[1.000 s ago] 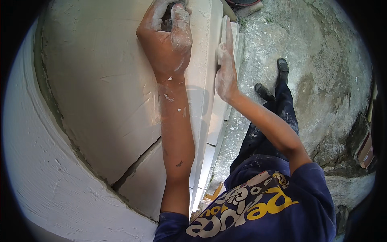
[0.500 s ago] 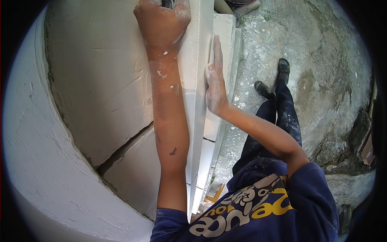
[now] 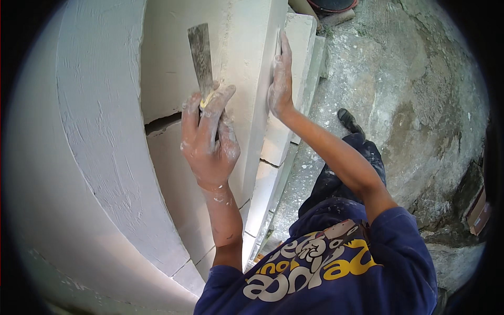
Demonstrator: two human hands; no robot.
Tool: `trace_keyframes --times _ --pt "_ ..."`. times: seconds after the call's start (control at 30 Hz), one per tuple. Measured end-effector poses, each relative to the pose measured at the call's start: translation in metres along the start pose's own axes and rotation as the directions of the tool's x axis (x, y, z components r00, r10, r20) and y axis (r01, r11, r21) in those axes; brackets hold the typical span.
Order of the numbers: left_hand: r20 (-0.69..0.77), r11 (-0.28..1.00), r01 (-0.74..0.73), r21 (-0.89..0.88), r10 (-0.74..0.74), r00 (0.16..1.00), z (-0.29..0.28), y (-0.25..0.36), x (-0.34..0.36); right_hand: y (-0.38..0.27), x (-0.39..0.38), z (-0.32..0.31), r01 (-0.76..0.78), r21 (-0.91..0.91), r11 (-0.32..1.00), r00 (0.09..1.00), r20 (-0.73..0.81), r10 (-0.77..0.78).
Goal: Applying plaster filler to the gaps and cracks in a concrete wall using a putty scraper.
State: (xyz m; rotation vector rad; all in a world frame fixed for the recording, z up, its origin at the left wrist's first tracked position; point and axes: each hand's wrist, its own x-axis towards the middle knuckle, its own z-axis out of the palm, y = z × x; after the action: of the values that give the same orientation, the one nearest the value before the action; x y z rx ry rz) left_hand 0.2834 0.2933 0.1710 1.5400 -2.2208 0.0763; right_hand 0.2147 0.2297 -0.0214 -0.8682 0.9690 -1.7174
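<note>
My left hand (image 3: 209, 149), spotted with white plaster, is closed around the handle end of a putty knife (image 3: 199, 52). The flat grey blade points away from me over the pale surface, and a bit of yellowish material shows by the fingers. Under it lies a long white panel (image 3: 239, 58) with a straight right edge. My right hand (image 3: 282, 79) lies with fingers stretched out along that edge, its palm turned to the panel's side. A thin sliver of something pale shows beside its fingertips; I cannot make out what it is.
White blocks or slabs (image 3: 299, 39) step down right of the panel. A dark gap (image 3: 163, 123) splits the recessed surface on the left, beside a curved white ledge (image 3: 105, 105). Stained concrete floor (image 3: 409, 136) lies at right, with a dark round tub (image 3: 333, 4) at the top.
My left hand has drawn back toward me, bringing the putty knife's blade into full view. My right hand stays at the panel's edge, slightly farther forward. The view has shifted too.
</note>
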Motion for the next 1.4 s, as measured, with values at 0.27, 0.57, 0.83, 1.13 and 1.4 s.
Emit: trace_keyframes --times 0.27,0.57,0.83,1.13,1.4 --pt "0.13 0.982 0.086 0.17 -0.109 0.986 -0.038 -0.068 -0.218 -0.022 -0.137 0.025 -0.233 0.165 0.958 0.969 0.117 0.216" --pt "-0.23 0.969 0.069 0.236 -0.013 0.973 -0.007 -0.058 -0.204 -0.015 -0.272 0.044 -0.176 0.038 0.984 0.977 0.127 0.17" --pt "-0.305 0.982 0.041 0.185 0.017 0.952 -0.01 -0.068 -0.209 -0.012 -0.137 0.027 -0.012 0.089 0.996 0.999 0.045 0.008" --pt "-0.309 0.987 0.038 0.155 0.011 0.951 -0.013 -0.07 -0.213 -0.045 -0.325 0.045 -0.23 -0.032 0.973 0.95 0.208 0.232" --pt "-0.166 0.992 0.068 0.108 -0.05 0.985 -0.01 -0.064 -0.205 -0.021 -0.194 0.041 -0.019 0.037 0.999 1.0 0.014 0.018"
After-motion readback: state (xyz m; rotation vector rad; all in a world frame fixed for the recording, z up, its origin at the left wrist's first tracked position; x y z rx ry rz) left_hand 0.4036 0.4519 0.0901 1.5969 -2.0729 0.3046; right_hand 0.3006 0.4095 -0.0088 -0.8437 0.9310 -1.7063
